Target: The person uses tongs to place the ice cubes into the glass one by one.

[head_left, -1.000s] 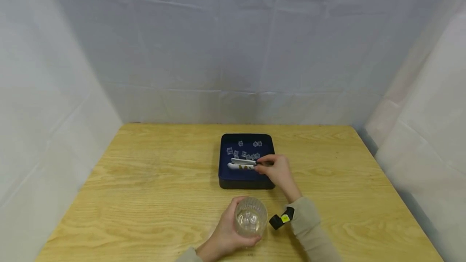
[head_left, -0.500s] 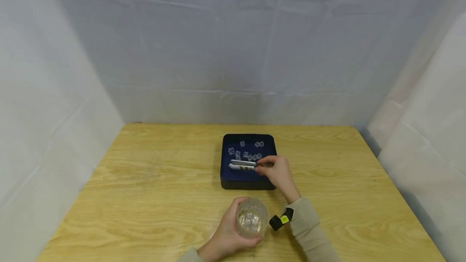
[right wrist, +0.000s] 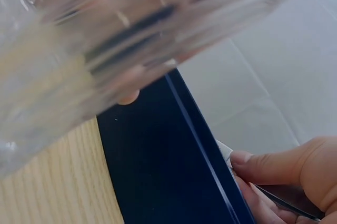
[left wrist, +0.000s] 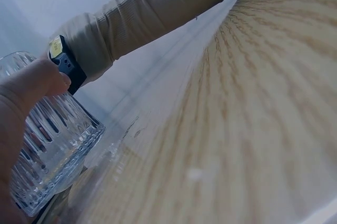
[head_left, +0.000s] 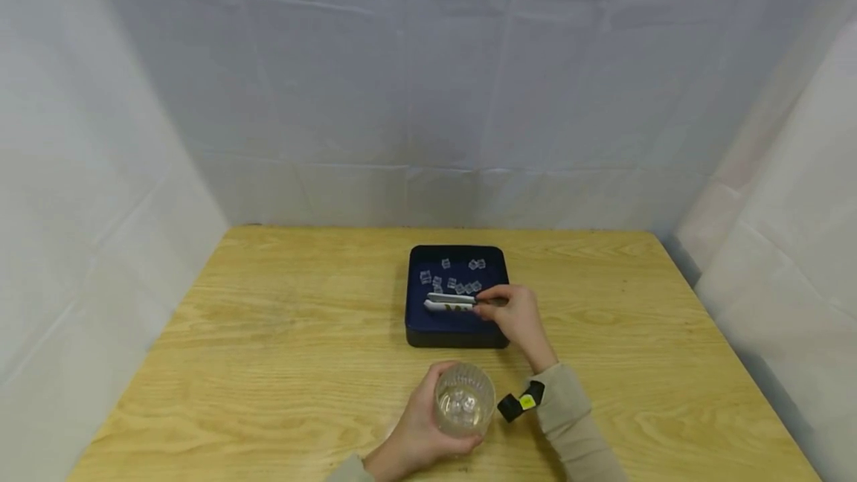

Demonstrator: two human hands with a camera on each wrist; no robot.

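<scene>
In the head view my left hand (head_left: 418, 426) grips a clear ribbed glass (head_left: 466, 378) with several clear cubes at its bottom. My right hand (head_left: 518, 315) pinches a pair of tongs (head_left: 450, 306) whose white arms point left over the dark blue tray (head_left: 458, 339). Between the tongs' two arms there is a narrow gap; whether a cube sits there cannot be told. Several clear cubes (head_left: 425, 277) lie behind them in the tray. The left wrist view has the glass (left wrist: 58, 134) held at a tilt. Mostly hidden by the tray wall, the tongs barely show in the right wrist view.
The wooden table (head_left: 281, 333) extends on both sides of the tray. White sheeting (head_left: 335, 95) encloses it at the back and sides. A black wrist device (head_left: 518, 402) on the right sleeve sits close to the glass.
The right hand and the tongs have shifted very slightly to the right above the tray. The left hand keeps hold of the glass in nearly the same spot.
</scene>
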